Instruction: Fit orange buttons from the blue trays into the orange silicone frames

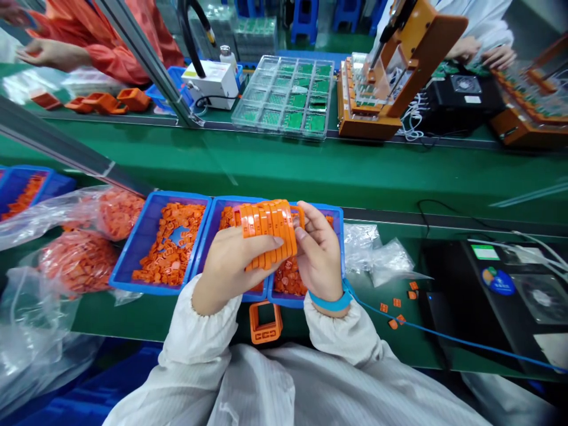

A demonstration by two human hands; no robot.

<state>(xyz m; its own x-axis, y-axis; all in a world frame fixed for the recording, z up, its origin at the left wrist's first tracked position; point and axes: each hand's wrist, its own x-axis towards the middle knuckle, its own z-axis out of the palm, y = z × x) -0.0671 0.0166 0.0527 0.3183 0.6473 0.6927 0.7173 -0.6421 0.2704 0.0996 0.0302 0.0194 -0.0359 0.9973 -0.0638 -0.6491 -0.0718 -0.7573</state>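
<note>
Your left hand (233, 266) is closed over the front of a row of orange plastic frames (266, 228), its fingers lying across them. Your right hand (320, 254) makes a narrower hold, pinching the row's right end between thumb and fingertips. The row is lifted just above the middle blue tray (239, 206), its frames pressed side by side like a short stack of rings.

Even pressure from both hands is what holds it square: lay your left fingers flat along the front and stay firm at the right end, so no frame slips out of line. Work low over the tray, as you are now, so anything dropped lands among the loose orange frames (288, 278) below.

To the left sits a second blue tray (131, 242) heaped with more frames, and beyond it lie plastic bags of orange pieces (80, 260). A single orange frame (265, 322) sits on the green counter (133, 316), close to your body. Small orange pieces (394, 303) lie scattered to the right near a crumpled clear bag (377, 254). A blue wrist strap (331, 302) circles your right wrist, and its cord (444, 334) runs off to the right.
</note>
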